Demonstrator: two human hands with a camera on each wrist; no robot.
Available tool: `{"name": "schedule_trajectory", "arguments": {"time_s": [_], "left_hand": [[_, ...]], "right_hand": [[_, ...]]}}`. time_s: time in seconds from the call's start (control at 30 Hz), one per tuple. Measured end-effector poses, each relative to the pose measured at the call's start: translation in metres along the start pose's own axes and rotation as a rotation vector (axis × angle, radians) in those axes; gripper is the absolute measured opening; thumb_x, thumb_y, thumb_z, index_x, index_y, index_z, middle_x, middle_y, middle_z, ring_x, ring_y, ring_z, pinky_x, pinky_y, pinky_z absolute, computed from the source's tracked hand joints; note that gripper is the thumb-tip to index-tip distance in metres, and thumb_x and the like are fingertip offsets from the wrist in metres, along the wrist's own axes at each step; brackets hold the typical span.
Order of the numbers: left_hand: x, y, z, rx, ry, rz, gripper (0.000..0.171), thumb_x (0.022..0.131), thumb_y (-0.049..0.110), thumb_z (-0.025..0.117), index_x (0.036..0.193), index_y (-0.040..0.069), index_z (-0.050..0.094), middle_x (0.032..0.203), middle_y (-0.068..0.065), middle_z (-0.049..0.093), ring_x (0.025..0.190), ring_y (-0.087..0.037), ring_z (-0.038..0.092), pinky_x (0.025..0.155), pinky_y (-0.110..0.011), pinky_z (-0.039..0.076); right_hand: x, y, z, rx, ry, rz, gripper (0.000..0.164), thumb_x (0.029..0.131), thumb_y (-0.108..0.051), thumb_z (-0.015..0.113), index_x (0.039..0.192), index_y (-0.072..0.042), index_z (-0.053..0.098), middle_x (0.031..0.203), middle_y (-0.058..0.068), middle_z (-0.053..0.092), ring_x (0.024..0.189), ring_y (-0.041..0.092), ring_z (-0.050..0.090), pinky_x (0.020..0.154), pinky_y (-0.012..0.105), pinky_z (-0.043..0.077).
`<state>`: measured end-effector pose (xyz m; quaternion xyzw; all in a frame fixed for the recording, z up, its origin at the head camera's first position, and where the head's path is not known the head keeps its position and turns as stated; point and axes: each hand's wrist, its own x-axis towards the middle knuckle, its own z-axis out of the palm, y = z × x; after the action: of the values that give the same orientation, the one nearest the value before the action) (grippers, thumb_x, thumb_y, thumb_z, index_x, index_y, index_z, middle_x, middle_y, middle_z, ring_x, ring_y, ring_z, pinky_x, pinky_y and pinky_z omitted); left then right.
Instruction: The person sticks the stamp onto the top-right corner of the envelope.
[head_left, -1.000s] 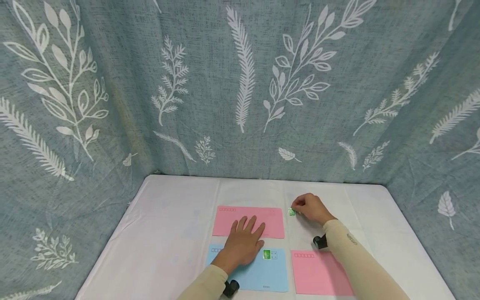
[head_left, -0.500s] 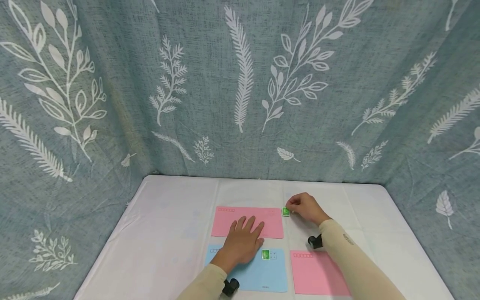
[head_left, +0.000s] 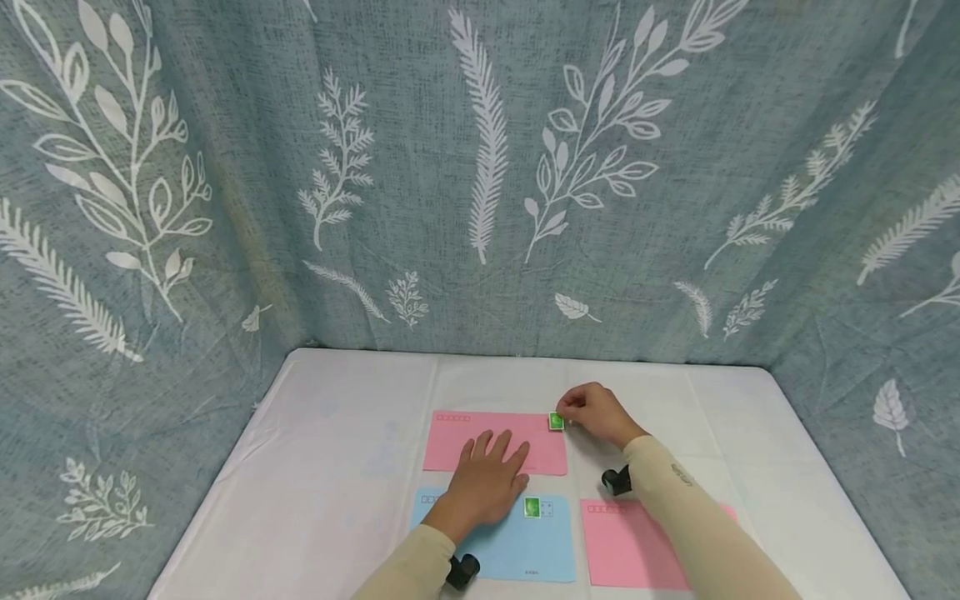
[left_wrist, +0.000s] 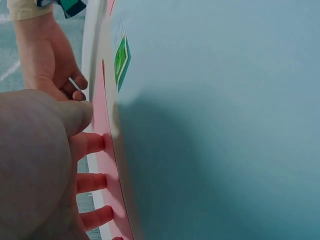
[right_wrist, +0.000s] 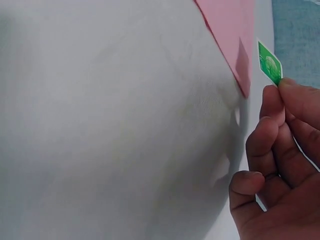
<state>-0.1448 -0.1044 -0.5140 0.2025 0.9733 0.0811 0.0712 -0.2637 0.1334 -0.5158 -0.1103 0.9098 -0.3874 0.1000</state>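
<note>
**Green stamp point(head_left: 556, 422) was right at the pink corner!**

The right hand point(head_left: 602, 415) had it by the fingertips, over the far right corner of the far pink card point(head_left: 453, 443), and whether it touched paper couldn't be told! The left hand point(head_left: 483, 483), fingers spread, lay across that card's near edge and over the blue card point(head_left: 528, 546), where a second stamp point(head_left: 532, 507) sat near the far right corner. Out right, the near pink card point(head_left: 626, 550) was partly hidden by the right sleeve point(head_left: 690, 504)! All three lay on the white table point(head_left: 315, 467), the far pink one closest to its far edge, and behind hung a blue-green curtain point(head_left: 420, 125) with white leaf prints.
</note>
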Motion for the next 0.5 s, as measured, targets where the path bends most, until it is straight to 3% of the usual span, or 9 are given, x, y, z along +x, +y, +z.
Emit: {"name": "schedule_trajectory", "arguments": {"time_s": [0.33, 0.5], "left_hand": [[0.005, -0.003, 0.009, 0.039, 0.043, -0.001, 0.053, 0.113, 0.044, 0.054, 0.161, 0.023, 0.055, 0.165, -0.010, 0.048, 0.150, -0.040, 0.041, 0.121, -0.062, 0.034], [0.003, 0.002, 0.001, 0.039, 0.030, -0.004, 0.051, 0.113, 0.041, 0.055, 0.161, 0.022, 0.056, 0.165, -0.010, 0.048, 0.150, -0.039, 0.041, 0.121, -0.062, 0.035]], "right_hand": [[0.007, -0.011, 0.010, 0.025, -0.008, -0.028, 0.009, 0.102, -0.010, 0.076, 0.099, -0.005, 0.082, 0.081, -0.002, 0.072, 0.075, 0.014, 0.063, 0.076, 0.035, 0.054], [0.008, -0.013, 0.015, 0.036, -0.008, -0.025, 0.008, 0.102, -0.010, 0.076, 0.099, -0.005, 0.082, 0.081, -0.002, 0.071, 0.073, 0.013, 0.064, 0.076, 0.034, 0.054]]}}
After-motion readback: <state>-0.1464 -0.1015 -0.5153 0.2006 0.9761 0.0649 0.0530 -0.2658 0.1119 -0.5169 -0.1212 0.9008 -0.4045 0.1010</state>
